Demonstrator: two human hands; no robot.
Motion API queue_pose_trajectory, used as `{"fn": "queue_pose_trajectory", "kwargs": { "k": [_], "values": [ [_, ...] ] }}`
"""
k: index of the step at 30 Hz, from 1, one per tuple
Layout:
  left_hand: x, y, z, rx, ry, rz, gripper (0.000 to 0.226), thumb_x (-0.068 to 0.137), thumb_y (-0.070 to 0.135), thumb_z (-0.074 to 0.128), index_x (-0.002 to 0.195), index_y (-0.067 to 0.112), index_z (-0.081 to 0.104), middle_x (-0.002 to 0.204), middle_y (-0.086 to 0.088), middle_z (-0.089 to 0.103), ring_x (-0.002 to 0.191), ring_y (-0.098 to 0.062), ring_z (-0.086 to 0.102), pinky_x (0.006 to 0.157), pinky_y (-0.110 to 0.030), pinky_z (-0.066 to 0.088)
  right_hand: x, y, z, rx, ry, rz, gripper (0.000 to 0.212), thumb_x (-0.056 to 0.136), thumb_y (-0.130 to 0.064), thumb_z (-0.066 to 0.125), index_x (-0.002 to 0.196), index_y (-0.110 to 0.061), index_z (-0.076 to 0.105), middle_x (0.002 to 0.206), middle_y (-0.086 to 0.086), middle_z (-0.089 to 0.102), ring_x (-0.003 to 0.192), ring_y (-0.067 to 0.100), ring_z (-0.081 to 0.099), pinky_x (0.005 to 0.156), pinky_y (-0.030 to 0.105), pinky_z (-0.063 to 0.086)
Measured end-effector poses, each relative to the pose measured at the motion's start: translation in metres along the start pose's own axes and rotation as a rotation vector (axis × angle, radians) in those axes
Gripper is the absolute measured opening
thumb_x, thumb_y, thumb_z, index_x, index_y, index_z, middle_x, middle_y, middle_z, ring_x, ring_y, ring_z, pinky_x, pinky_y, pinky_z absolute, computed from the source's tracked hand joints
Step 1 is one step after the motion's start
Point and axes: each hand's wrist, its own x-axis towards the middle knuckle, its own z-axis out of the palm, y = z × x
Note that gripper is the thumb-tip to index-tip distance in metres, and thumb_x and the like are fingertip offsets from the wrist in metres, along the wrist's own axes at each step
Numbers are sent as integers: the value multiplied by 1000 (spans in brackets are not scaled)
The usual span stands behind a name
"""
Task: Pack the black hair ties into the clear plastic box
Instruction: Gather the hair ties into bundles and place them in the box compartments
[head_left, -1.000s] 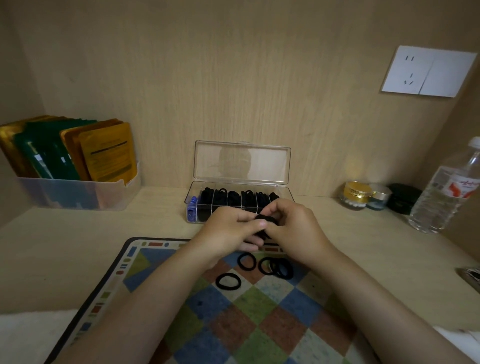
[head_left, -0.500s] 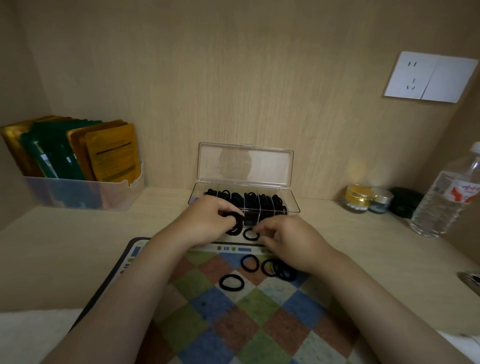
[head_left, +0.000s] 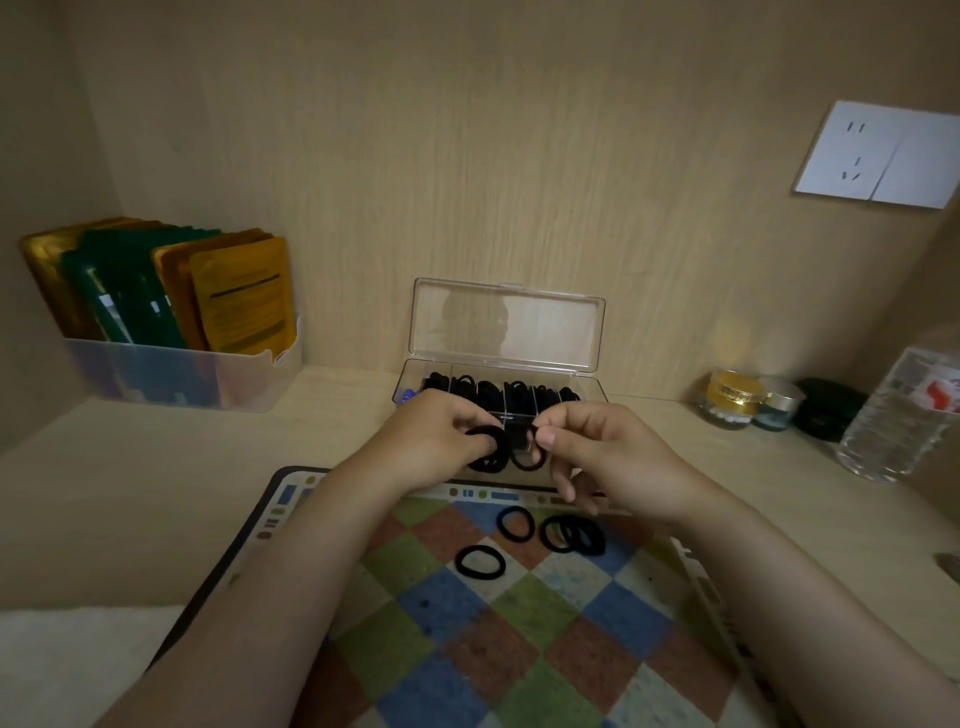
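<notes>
Head view: left hand curls fingers round black elastic hair ties, right hand pinches one, just in front of the clear plastic box at the bench's back edge; I fear a stretched tie springs away.

One wide-angle head-worn view looks forward and down from close over the counter; the back wall fills 12 o'clock; the clear plastic box lies near, at centre.
</notes>
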Motion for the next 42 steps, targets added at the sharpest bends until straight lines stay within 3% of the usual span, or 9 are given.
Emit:
{"fn": "queue_pose_trajectory", "kwargs": {
  "k": [2,5,14,17,22,25,28,36,42],
  "values": [
    [-1,5,10,-198,-77,-26,21,88,24,76,109,26,78,97,6,77,88,-10,74,77,-28,62,-3,-3,3,72,-32,33,18,99,-19,58,92,-5,67,52,4,57,38,13,44,37,20,34],
    [-4,11,19,-460,-154,-111,29,89,17,73,118,17,74,113,-5,74,97,-16,74,80,-31,62,0,5,6,-12,139,84,14,96,-18,63,92,-9,72,49,0,58,37,10,47,36,21,37],
    [-6,13,26,-520,-212,-137,29,93,16,69,121,12,71,119,-4,72,105,-16,71,85,-34,61,5,17,6,-99,257,42,11,92,-19,69,85,-11,73,47,-2,57,38,11,48,40,25,40],
    [-5,10,27,-449,-179,-158,30,93,6,67,122,12,70,115,-8,72,98,-17,74,81,-30,62,6,19,0,-138,198,34,5,90,-17,72,92,-13,72,57,-4,62,43,10,53,41,26,43],
    [-4,8,19,-354,-122,-171,33,92,12,69,124,18,69,110,-1,71,83,-17,76,73,-24,62,-7,16,-32,-423,-144,12,19,90,-11,66,102,-24,75,94,4,70,78,6,63,72,26,53],
    [-3,9,17,-331,-88,-173,34,92,14,69,126,19,68,103,3,69,77,-18,76,68,-20,61,-12,18,-35,-531,-283,68,29,83,-18,77,108,-33,76,97,1,68,83,7,63,78,30,52],
    [-4,8,18,-293,-95,-174,36,92,16,70,128,19,67,108,-2,69,81,-20,77,72,-24,62,-8,22,-26,-543,-246,80,29,75,-24,85,102,-33,79,95,3,72,89,18,67,87,38,52],
    [-6,10,24,-282,-121,-125,34,92,15,70,125,22,68,105,5,68,87,-12,75,75,-25,62,-11,15,-23,-618,-254,82,10,77,-19,82,84,-23,78,84,-4,75,74,5,65,74,26,55],
    [-7,13,35,-368,-146,-100,34,92,16,70,125,20,69,114,-3,71,93,-16,74,77,-31,63,-8,16,-16,-73,8,78,6,87,-3,72,90,-8,73,64,3,64,50,13,55,42,24,48]
  ]
}}
